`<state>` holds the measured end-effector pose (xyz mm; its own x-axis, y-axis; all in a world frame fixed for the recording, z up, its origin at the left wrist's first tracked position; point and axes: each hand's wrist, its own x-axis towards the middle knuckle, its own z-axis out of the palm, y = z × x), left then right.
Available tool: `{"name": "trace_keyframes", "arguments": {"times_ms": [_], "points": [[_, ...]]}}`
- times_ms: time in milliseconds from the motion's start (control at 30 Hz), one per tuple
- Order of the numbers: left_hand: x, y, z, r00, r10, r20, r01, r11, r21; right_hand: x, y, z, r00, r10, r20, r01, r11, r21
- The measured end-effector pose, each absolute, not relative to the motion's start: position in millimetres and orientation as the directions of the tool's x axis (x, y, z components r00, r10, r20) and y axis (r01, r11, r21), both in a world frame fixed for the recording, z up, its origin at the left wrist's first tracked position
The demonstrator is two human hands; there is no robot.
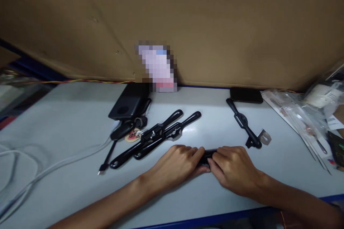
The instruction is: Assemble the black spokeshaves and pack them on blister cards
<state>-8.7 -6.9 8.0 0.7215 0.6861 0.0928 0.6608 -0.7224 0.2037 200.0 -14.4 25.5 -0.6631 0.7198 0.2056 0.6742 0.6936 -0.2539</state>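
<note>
Far left, white cables (40,171) trail over the pale grey counter (67,114). Next, a flat black power bank (130,102) lies far, with two long black metal latch arms (154,137) side by side nearer. At the near centre, the left hand (176,164) and right hand (235,168) meet over a short black bar-shaped part (208,155), which rests on the counter, only its middle visible between them. Both sets of fingers are curled closed around its ends, left fingers (193,152) touching right. The grip would best stay even, the part kept flat on the counter. Further right, a single black latch arm with a silver bracket (245,125), then clear plastic bags (301,114).
</note>
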Motion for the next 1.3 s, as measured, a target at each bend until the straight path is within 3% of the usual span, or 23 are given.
{"name": "trace_keyframes", "arguments": {"times_ms": [167, 267, 400, 500, 700, 800, 933, 1133, 1300], "points": [[-8, -7, 10, 0.720, 0.690, 0.073, 0.672, -0.720, 0.174, 205, -7, 31, -0.589, 0.797, 0.131, 0.714, 0.590, -0.376], [-8, -7, 11, 0.724, 0.688, 0.054, 0.675, -0.722, 0.152, 217, -1, 49, -0.645, 0.764, 0.032, 0.671, 0.586, -0.454], [-8, -6, 11, 0.719, 0.693, 0.063, 0.679, -0.718, 0.154, 222, -4, 59, -0.713, 0.701, -0.017, 0.653, 0.656, -0.377], [-8, -6, 10, 0.717, 0.691, 0.095, 0.670, -0.720, 0.181, 217, -10, 53, -0.731, 0.681, -0.039, 0.648, 0.676, -0.351], [-7, -6, 12, 0.717, 0.693, 0.072, 0.675, -0.716, 0.178, 222, -6, 52, -0.723, 0.689, 0.043, 0.571, 0.632, -0.524], [-7, -6, 13, 0.717, 0.696, 0.044, 0.679, -0.712, 0.180, 229, 1, 57, -0.693, 0.715, 0.095, 0.612, 0.653, -0.447], [-7, -6, 12, 0.720, 0.693, 0.020, 0.679, -0.711, 0.183, 228, 0, 55, -0.787, 0.613, 0.075, 0.568, 0.766, -0.302], [-7, -7, 11, 0.720, 0.693, 0.024, 0.681, -0.713, 0.167, 220, -3, 41, -0.832, 0.510, 0.219, 0.503, 0.859, -0.090], [-8, -8, 6, 0.703, 0.707, 0.077, 0.688, -0.704, 0.176, 211, -13, 28, -0.793, 0.554, 0.255, 0.560, 0.827, -0.056]]}}
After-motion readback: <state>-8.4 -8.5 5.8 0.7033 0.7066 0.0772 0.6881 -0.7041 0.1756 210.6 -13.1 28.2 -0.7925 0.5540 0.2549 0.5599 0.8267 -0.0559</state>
